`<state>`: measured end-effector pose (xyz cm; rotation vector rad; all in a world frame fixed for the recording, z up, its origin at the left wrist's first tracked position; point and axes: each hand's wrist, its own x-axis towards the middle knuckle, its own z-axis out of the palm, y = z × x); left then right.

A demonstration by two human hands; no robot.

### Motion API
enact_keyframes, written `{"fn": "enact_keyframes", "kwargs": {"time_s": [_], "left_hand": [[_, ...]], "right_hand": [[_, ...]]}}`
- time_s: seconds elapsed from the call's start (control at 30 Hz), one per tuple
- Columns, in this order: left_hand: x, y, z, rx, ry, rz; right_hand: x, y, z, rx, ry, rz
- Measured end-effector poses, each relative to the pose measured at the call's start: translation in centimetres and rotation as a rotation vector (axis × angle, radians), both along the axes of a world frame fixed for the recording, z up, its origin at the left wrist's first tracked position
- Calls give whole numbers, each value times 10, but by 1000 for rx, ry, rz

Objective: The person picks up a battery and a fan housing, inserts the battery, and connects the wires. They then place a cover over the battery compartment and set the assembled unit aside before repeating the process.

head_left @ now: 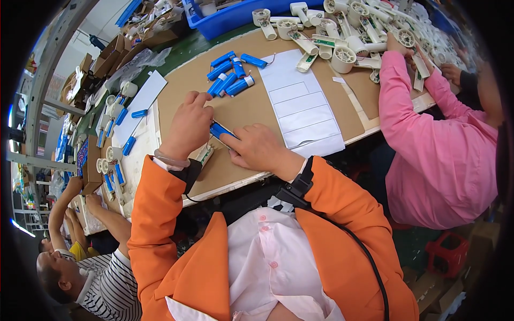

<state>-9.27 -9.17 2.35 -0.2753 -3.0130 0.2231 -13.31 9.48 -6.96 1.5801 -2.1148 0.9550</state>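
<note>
White rectangular sheet of peel-off labels (300,104) flat on the brown bench (251,107), just right of the loose blue cylinders, blank rectangles outlined in grey. Open brown cardboard cartons (110,53) stacked at far left. Blue plastic crate (235,16) at the bench's far edge. Crumpled clear plastic bag (136,61) beside the cartons.

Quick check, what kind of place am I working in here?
Likely a small-electronics assembly line: loose blue cylindrical battery cells piled on the cardboard-covered bench, white plastic fan housings heaped nearby, co-workers alongside.
</note>
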Motion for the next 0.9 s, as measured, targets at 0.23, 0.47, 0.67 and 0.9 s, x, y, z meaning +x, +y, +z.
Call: {"fn": "enact_keyframes", "kwargs": {"time_s": [0.23, 0.47, 0.67, 0.9], "left_hand": [[-1, -1, -2, 18, 1, 4], [-4, 0, -3, -22, 35, -67], [-6, 9, 2, -193, 17, -115], [-7, 4, -2, -146, 30, -109]], "right_hand": [[0, 0, -1, -8, 12, -1], [-1, -1, -2, -21, 11, 11], [0, -2, -2, -18, 9, 10], [0, -3, -2, -23, 26, 13]]}}
